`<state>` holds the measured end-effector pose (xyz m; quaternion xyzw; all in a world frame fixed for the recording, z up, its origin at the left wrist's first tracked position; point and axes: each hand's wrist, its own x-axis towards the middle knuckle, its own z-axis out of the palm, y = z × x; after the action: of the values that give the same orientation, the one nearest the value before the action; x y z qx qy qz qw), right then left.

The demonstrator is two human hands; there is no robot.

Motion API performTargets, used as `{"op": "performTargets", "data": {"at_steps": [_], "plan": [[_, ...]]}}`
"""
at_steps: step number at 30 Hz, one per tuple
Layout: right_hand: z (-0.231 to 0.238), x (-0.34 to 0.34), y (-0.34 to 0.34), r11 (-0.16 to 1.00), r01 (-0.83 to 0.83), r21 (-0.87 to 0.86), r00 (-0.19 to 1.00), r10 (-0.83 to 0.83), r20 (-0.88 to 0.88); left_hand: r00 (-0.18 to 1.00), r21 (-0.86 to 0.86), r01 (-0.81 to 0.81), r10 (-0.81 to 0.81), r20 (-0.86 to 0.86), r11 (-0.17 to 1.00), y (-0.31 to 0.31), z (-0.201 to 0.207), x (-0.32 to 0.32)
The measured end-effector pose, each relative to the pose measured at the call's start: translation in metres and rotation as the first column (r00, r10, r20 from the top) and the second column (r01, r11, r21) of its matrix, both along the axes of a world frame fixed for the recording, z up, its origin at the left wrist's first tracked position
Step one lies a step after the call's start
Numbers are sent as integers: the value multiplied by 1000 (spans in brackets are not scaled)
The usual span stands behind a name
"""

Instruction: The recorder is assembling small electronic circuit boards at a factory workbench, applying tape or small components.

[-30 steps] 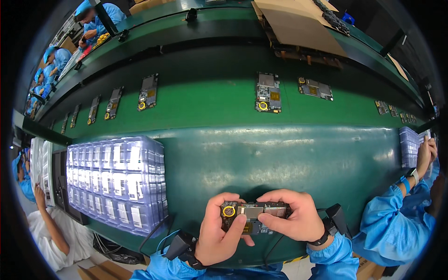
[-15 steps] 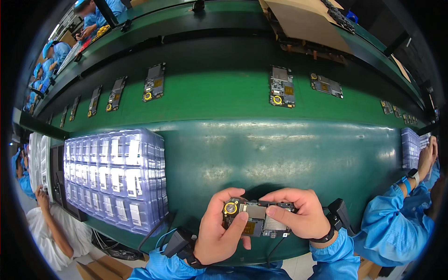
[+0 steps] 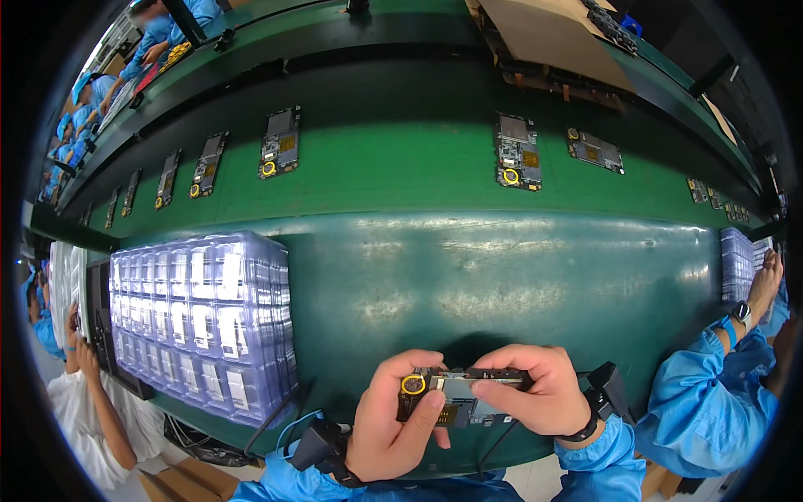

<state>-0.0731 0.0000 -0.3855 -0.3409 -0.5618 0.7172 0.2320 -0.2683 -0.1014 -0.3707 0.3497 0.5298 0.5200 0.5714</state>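
Left grip (image 3: pixel 385 422) pinching circuit board (image 3: pixel 458 388) near yellow-ringed end, right grip (image 3: pixel 535 393) pinching other end, close to front edge of desk (image 3: pixel 502 280). Open desk surface ahead of both (generous room, from here). Plastic tray stack (image 3: pixel 201 314) to their left; more boards (image 3: pixel 519 152) farther ahead.

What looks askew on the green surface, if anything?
One circuit board, right of centre, lies crosswise with its round yellow-edged part to the left; the neighbouring board and nearest left-hand board lie lengthwise, yellow ends toward the camera.
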Motion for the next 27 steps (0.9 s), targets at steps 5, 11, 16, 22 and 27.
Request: {"op": "performTargets", "data": {"at_steps": [5,11,16,22,27], "plan": [[-3,-3,-7,977,46,210,998,-53,30,993,29,1,3,-120,1000,3,-6,3],[-7,-10,-1,992,41,116,999,-37,-34,994,90,-25,34,-105,996,6,-11,-3],[-9,-15,-11,920,50,388,998,-62,16,994,32,-37,40,-103,999,3,-16,-11],[-30,-23,-1,977,54,208,998,-49,-28,986,90,-55,69,-153,994,9,-26,-12],[7,-37,13,383,-78,920,963,-211,169,959,70,-114,128,-252,991,15,-19,-18]]}}
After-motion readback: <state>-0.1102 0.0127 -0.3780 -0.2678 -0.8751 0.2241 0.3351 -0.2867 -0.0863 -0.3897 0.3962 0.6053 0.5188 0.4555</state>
